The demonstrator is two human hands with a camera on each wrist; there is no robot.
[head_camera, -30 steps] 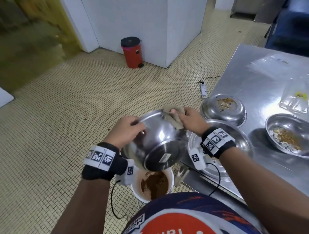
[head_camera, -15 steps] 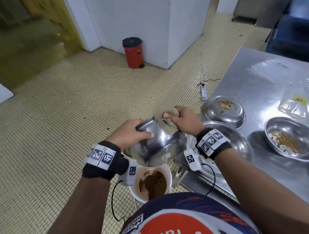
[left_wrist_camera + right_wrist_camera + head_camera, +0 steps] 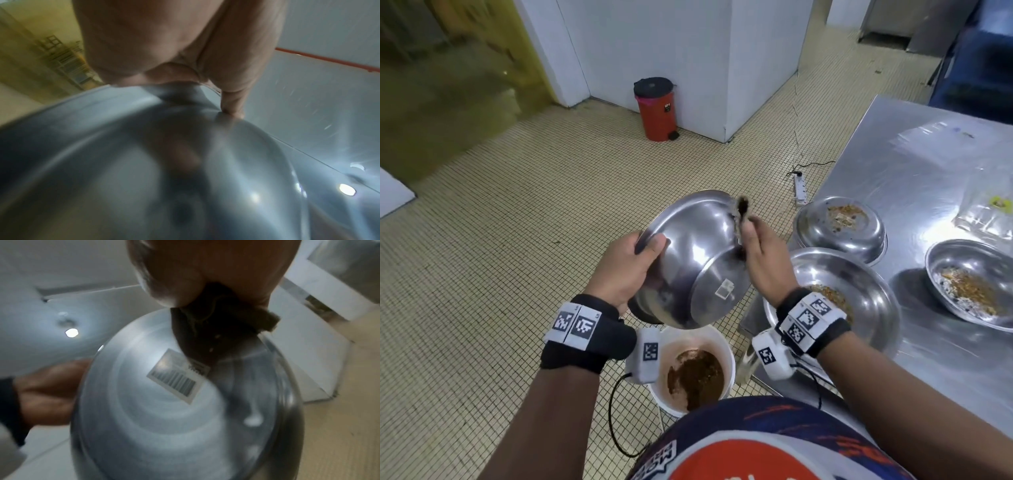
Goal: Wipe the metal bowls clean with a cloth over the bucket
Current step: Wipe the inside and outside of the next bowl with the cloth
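— What's laid out in front of you, biggest first?

— The steel tabletop (image 3: 914, 178) on my right carries three dirty metal bowls (image 3: 839, 301), food scraps in each. On the floor below my hands stands the white bucket (image 3: 726, 346), brown slop inside.

— And the bowl you're working on?

— My left hand (image 3: 626, 270) grips the steel bowl (image 3: 698, 253) by its rim, thumb over the edge, tilted above the bucket with its barcode-stickered base toward me. My right hand (image 3: 763, 260) pinches the dark soiled cloth (image 3: 218, 331) against the bowl's right rim.

— Which step is that?

— Wiping this bowl, I judge near its end, around the rim. Next I'd need to keep the tilt over the bucket, finish the edge, then set it down and take a dirty one.
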